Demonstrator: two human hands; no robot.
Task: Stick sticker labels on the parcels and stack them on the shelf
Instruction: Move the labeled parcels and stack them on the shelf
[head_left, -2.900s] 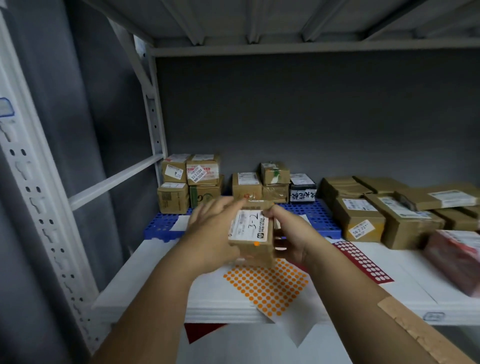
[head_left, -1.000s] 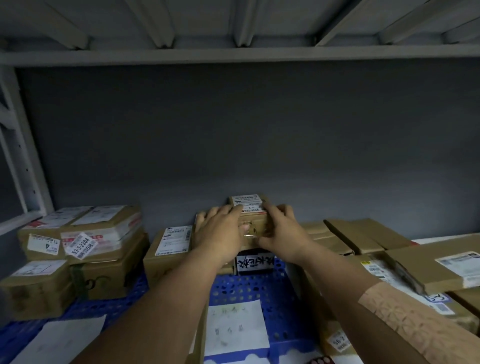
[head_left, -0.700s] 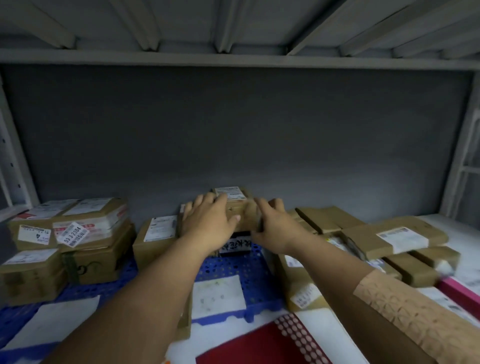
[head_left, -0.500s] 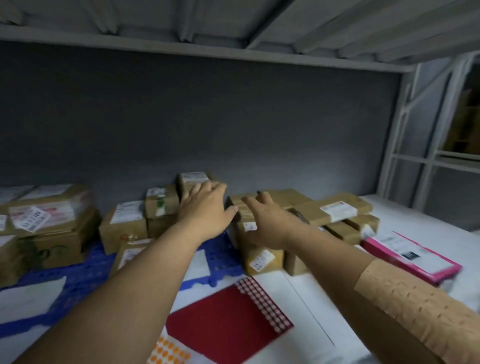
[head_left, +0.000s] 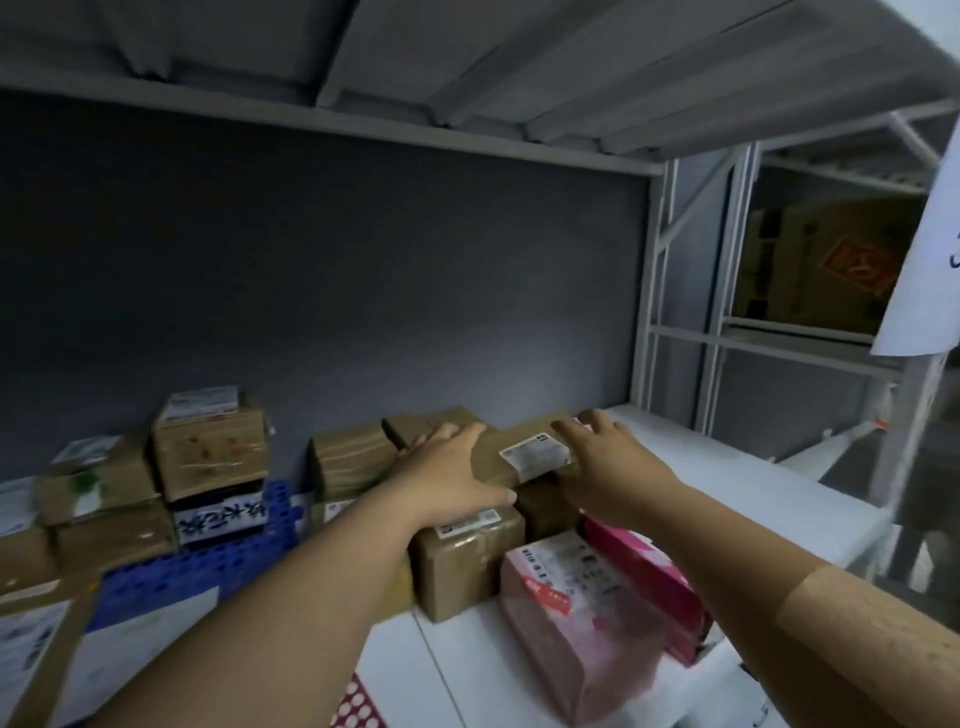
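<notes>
Cardboard parcel lying flat atop the brown boxes on the shelf, long axis running left-right, bracketed by both hands: left hand resting open on its left end, right hand open at its right, neither gripping yet

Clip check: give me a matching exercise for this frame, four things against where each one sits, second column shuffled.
Things:
1. left hand
2. pink parcel
3. black-and-white box
4. blue tray

Places:
A. under the boxes at the left
B. front right of the shelf
C. flat on the long brown parcel with the white label
D. beneath a taped brown box

Pairs: 1-C, 2-B, 3-D, 4-A
</notes>
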